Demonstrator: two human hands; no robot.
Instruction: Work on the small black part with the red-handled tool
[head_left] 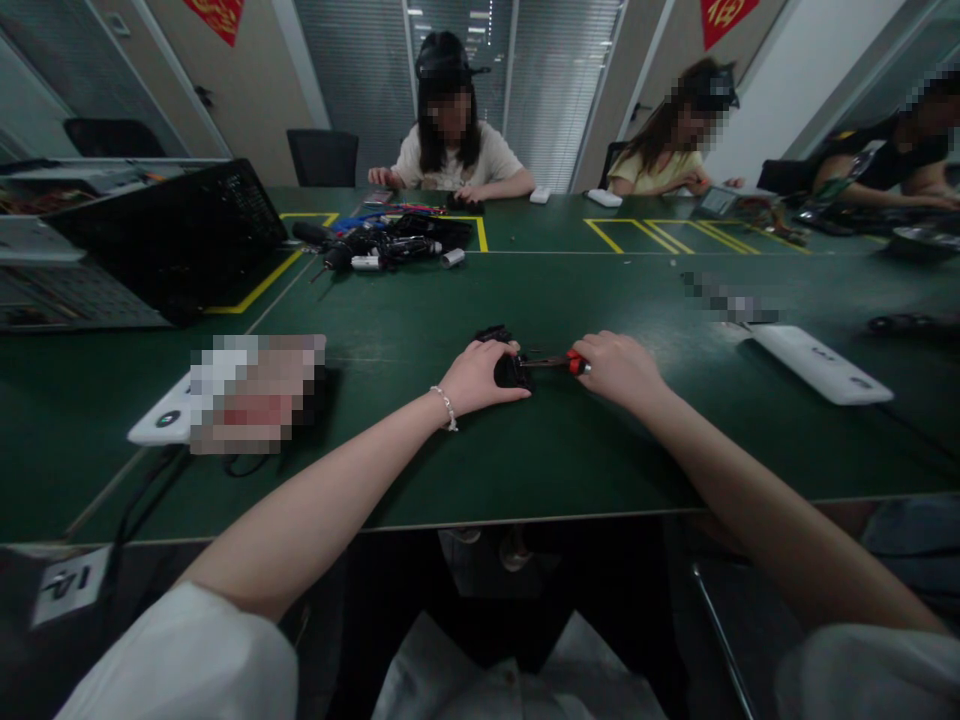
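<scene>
In the head view a small black part (511, 372) rests on the green table, its exact kind unclear. My left hand (480, 375) is closed around it, thumb at the near side and fingers over the far side. My right hand (619, 368) grips a hand tool (555, 362) with a red handle and a slim metal end. That tool lies sideways, its tip reaching the black part; whether it is pliers or a screwdriver I cannot make out. My palm hides most of its handle.
An open computer case (82, 285) stands at the left. Farther back lie a drill (337, 255) and a heap of black cables (405, 238). White power banks (161, 420) (821, 365) sit on both sides. Co-workers (457, 150) sit across the green table (450, 480).
</scene>
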